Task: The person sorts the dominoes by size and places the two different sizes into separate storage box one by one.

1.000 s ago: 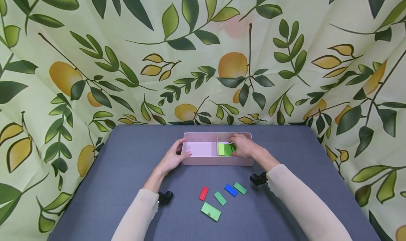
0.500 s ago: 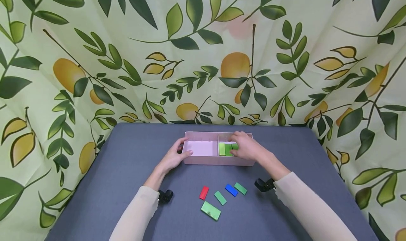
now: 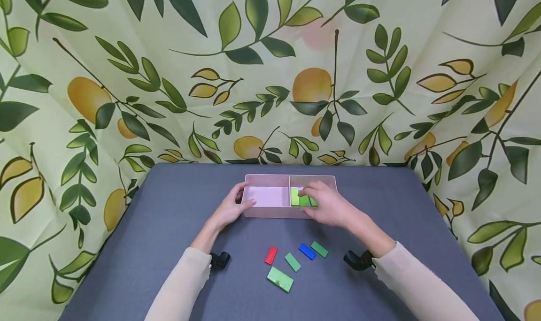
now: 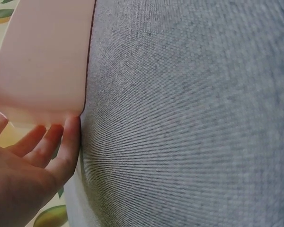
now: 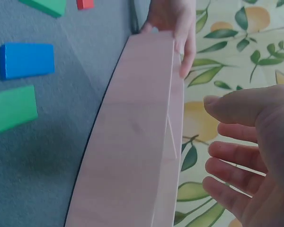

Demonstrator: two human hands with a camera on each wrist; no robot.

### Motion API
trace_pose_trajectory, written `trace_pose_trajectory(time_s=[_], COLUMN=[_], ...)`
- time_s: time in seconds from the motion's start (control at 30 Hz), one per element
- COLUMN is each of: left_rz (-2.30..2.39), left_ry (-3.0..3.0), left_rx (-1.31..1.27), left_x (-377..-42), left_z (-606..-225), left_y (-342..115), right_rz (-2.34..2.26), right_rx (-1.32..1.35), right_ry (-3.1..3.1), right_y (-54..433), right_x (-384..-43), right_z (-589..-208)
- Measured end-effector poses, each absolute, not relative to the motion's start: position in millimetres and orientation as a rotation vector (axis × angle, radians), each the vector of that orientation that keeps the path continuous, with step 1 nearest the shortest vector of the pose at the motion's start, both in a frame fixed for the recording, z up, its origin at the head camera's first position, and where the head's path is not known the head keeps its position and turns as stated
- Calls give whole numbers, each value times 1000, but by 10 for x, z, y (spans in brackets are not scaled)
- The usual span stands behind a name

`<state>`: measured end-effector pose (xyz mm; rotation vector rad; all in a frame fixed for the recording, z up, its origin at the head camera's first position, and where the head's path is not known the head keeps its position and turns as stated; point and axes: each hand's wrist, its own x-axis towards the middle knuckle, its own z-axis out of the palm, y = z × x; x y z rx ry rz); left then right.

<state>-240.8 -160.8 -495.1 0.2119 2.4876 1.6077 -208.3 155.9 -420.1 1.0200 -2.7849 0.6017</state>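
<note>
A pink two-compartment box (image 3: 270, 212) stands near the back of the table. My left hand (image 3: 226, 210) grips its left end, thumb over the front rim and fingertips against the end wall (image 4: 42, 116). Over the right compartment hovers my right hand (image 3: 329, 206), which the right wrist view shows with nothing between its loosely bent fingers (image 5: 234, 156). Under it, a yellow-green block (image 3: 294, 197) and green blocks (image 3: 303, 201) lie side by side against the divider; the hand hides part of this compartment. Only bare floor shows in the left compartment.
In front of the box lie a red block (image 3: 271, 255), a blue block (image 3: 307, 251), two small green blocks (image 3: 292, 262) and a larger green block (image 3: 280, 279). Leaf-patterned cloth (image 3: 262, 114) hangs behind the grey table (image 3: 190, 180).
My right hand has let go of the green blocks and risen out of the right compartment, towards the front wall. The left hand stays on the box, and the loose blocks have not moved.
</note>
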Motion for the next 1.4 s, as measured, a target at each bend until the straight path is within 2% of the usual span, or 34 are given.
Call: trace_pose_trajectory(time_s=[0.67,1.4], left_rz=[1581,1601], left_ry=[2488,2470], left_rx=[180,192], left_x=[-2408,-2402], left_z=[-4926,-4927], left_y=[-1563,-1587], right_rz=[538,355], right_rx=[1397,1755], right_ry=[-2717,-2530], right_y=[1306,1050], right_x=[-1482,-1084], right_z=[-4308,-4593])
